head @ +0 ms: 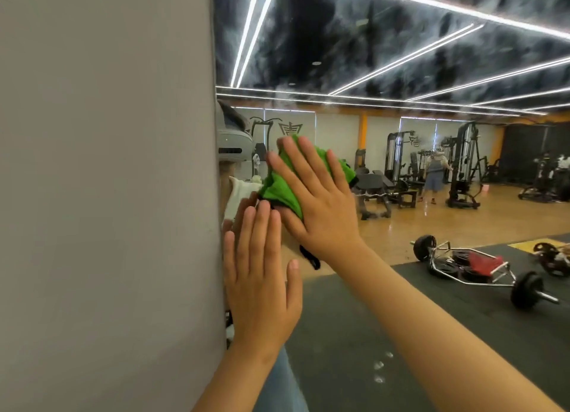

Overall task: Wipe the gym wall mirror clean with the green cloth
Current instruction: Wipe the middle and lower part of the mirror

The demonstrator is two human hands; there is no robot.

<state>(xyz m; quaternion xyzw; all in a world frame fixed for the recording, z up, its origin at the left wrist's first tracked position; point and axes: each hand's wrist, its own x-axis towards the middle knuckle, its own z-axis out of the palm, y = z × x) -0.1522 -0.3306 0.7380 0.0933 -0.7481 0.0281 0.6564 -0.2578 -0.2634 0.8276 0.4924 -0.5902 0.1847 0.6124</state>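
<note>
Most of the mirror looks unwiped; smudges show low down. Right hand presses the green cloth flat near its left edge, fingers straight; left hand rests flat beside it, holding nothing.

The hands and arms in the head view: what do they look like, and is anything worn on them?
The left forearm and the right forearm are bare; no sleeve shows. The left hand and right hand wear no glove, ring or watch. The fingers have short, unpainted nails.
</note>
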